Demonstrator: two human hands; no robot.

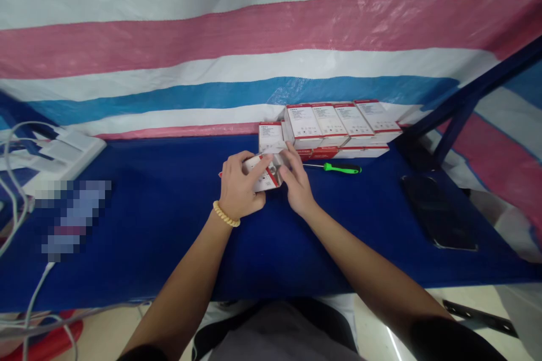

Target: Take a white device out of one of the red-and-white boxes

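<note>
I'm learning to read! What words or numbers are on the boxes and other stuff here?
None can be read.
Stacked boxes: printed labels, too small and blurred.
Small box held by the left hand and right hand: print too blurred.
Screwdriver, phone: no text visible.

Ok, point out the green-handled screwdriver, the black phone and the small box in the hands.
green-handled screwdriver (342, 168): head view, on the green handle.
black phone (438, 211): head view, middle of the dark screen.
small box (266, 176): head view, on the white face between both hands.

Glossy cardboard box (265, 176), matt blue cloth table (169, 220), green plastic screwdriver (341, 168) handle.
</note>
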